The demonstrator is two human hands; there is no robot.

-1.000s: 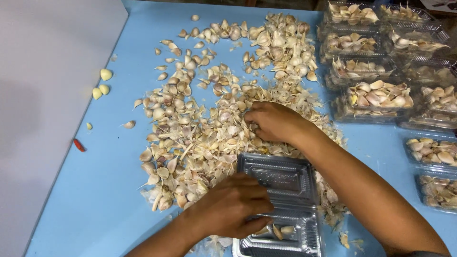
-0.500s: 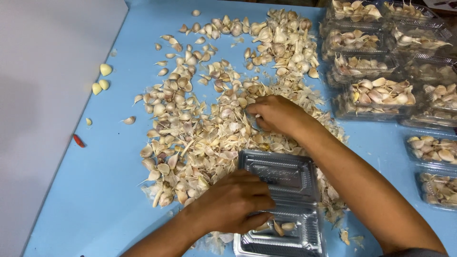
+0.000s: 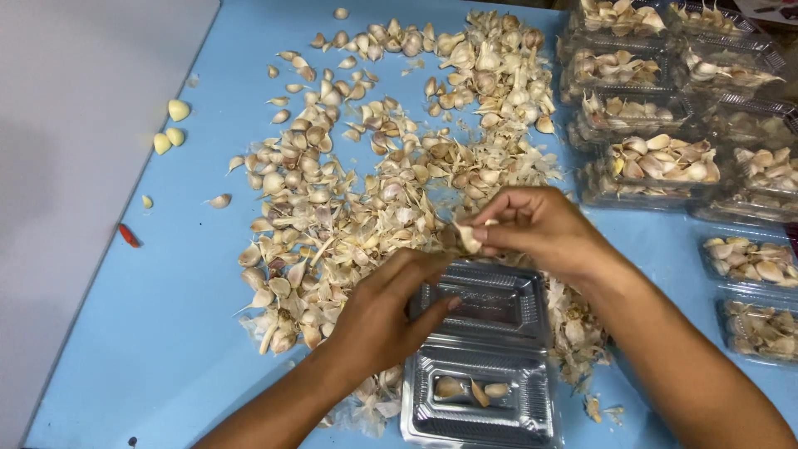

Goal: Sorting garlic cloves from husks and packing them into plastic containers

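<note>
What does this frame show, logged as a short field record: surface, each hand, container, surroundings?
surface: blue table strewn with garlic cloves
right hand: pinching a garlic clove at the fingertips
left hand: resting on the open clear plastic clamshell
clamshell contents: a few cloves in the near half
right side: filled clear containers of garlic
left edge: three peeled cloves, one small red piece

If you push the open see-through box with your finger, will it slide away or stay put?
The clear plastic box would probably slide easily: it looks thin, and only a few garlic cloves weigh it down. The smooth blue table likely gives little grip. Its open lid may flex or wobble, since the left hand rests beside it while the right hand holds a clove.
</note>
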